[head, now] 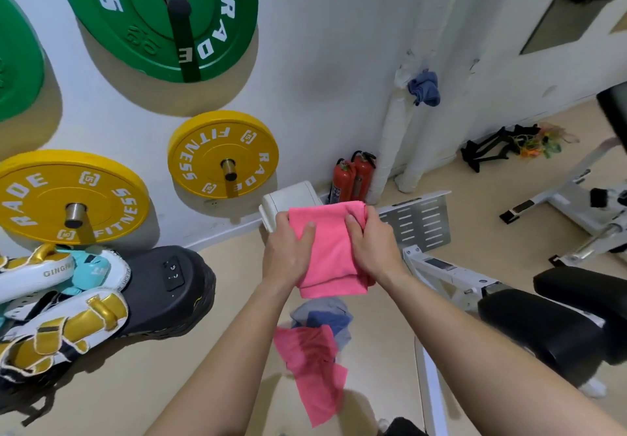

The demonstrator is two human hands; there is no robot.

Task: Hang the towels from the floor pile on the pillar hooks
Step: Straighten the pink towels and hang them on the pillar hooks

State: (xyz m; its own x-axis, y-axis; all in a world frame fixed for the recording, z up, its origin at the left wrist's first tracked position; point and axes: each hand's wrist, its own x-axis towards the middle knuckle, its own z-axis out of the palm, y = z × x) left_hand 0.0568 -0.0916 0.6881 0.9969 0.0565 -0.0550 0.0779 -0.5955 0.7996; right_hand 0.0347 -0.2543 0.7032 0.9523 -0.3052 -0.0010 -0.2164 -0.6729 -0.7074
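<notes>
Above the floor pile [315, 350], both hands hold a pink towel [330, 249] in the air.

The left hand [288, 249] grips the towel's left edge, thumb laid across the front and fingers curled behind. The right hand [371, 245] clutches the bunched upper right corner, and the cloth hangs folded between the two. Directly below on the tan floor, the pile shows another pink towel crumpled over blue and grey ones. Further off to the right, a blue towel [424, 87] hangs high on the white wrapped pillar [390, 150], with two red fire extinguishers [353, 177] standing at its foot. Yellow weight plates [222, 154] and a green plate [152, 18] sit on pegs on the wall, with gold and white boxing pads [61, 327] lower left.
</notes>
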